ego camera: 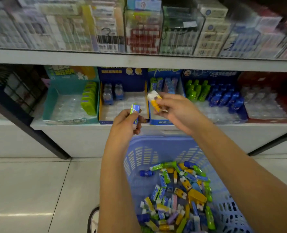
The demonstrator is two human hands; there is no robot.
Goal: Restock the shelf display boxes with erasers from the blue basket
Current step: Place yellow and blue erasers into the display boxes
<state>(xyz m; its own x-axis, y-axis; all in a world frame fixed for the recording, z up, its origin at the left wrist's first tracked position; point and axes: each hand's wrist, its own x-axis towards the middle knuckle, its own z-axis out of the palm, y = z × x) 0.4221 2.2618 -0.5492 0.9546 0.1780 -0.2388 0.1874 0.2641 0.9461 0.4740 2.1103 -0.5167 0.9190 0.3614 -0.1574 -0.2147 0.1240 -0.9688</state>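
Both hands are up betw. basket and shelf, one eraser each, prob. sorting by type before placing. Left hand (126,123) has fingers curled round a blue-green eraser (135,111), held upright. Right hand (178,111) pinches a white-yellow eraser (153,99) by its lower end w/ the fingertips, raised in front of where the blue-and-yellow box (105,122) meets the mid blue box (159,122). The blue-green one looks like the stock at the back of the mid blue box, so it likely goes there. Can't tell where the white-yellow one belongs.

The blue basket (144,153) sits on the floor just below the shelf (82,130), close in so reaches are short. Loose erasers (181,190) are heaped in it, plenty left. Box trays are mostly bare at the front w/ stock at the back, so restock is early on, I'd judge.

Hard to see: box header print is blurred, upper-shelf goods are a smear, and the right palm is hidden. The basket's near end and a shoe (94,219) are cut off at frame bottom. The red box (270,118) far rt is too dim to read.
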